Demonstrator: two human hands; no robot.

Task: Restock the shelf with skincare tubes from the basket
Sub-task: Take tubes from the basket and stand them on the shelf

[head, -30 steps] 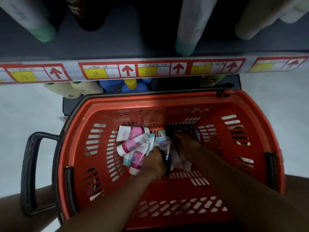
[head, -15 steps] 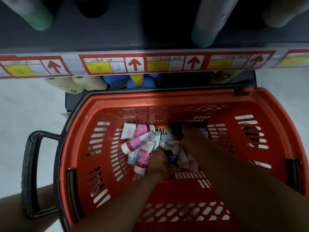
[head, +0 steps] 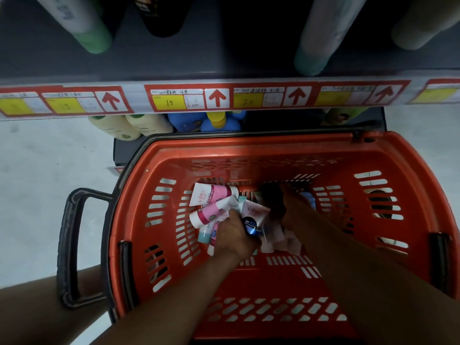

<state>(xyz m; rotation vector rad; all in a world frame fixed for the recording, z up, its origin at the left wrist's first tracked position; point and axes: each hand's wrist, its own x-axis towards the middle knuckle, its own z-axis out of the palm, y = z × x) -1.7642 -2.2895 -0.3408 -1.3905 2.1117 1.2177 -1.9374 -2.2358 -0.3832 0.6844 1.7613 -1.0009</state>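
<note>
The skincare tubes (head: pixel 214 205) lay piled at 11 o'clock in the basket (head: pixel 139 195). The left hand (head: pixel 235 235) gripped a dark tube (head: pixel 252 226); the right hand's (head: pixel 290 202) grip was unclear. Gathering seemed underway; next, lift toward the shelf (head: pixel 224 70) at 12.

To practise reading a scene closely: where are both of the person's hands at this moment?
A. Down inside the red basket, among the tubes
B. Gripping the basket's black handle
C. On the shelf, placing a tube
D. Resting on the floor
A: the left hand and right hand both reach down inside the red basket, among the loose skincare tubes, below the shelf edge.
</note>
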